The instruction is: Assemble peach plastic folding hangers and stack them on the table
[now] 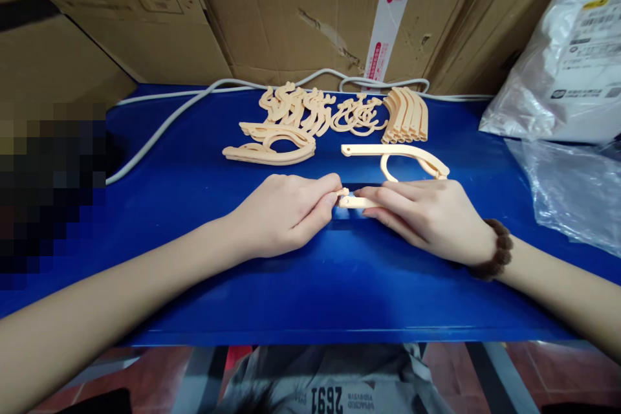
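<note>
My left hand (291, 213) is closed in a pinch around a small beige plastic hanger part (343, 192), mostly hidden by the fingers. In my right hand (429, 217), the fingers grip a beige hanger arm (355, 202); its rounded end with a hole points left, touching or nearly touching the small part. Just behind the right hand lies another arm (395, 151) with a curved piece below it. Folded hangers (274, 154) are stacked to the left. Farther back are wavy hook pieces (294, 107), ring-shaped pieces (358, 118) and a row of arms (406, 118).
Everything lies on a blue table (310, 297). A white cable (167, 139) runs along the back and left. Cardboard boxes (291, 19) stand behind it. Plastic packaging (548, 84) takes up the right side, with a transparent sheet (567, 187) in front.
</note>
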Demonstrator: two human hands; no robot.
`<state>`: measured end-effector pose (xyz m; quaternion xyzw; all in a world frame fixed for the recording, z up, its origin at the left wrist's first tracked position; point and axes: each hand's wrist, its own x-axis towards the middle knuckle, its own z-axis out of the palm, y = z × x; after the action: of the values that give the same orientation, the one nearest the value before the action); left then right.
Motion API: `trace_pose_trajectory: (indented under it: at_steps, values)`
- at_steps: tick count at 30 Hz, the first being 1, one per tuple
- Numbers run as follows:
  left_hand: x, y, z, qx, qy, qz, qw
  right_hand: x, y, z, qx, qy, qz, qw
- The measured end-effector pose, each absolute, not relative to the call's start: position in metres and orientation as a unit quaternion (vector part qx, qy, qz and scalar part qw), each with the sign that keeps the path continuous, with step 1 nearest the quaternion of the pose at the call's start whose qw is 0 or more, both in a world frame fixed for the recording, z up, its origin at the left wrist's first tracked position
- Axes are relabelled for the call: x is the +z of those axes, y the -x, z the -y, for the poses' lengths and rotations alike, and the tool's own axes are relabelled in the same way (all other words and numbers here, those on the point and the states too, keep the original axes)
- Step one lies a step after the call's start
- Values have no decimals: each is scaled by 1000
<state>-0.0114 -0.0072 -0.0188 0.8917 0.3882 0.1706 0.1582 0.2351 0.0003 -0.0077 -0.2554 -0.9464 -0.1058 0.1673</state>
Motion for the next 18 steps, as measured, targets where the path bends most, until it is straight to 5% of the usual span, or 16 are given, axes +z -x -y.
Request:
trace_pose_trajectory:
  at_steps: [8, 18]
  values:
    - [-17, 10, 7, 145, -920, -357, 72, -6, -235, -1, -145, 241, 946, 161]
    - [-23, 8, 5, 128, -927, -315, -156, -7, -235, -2, -123, 243, 950, 149]
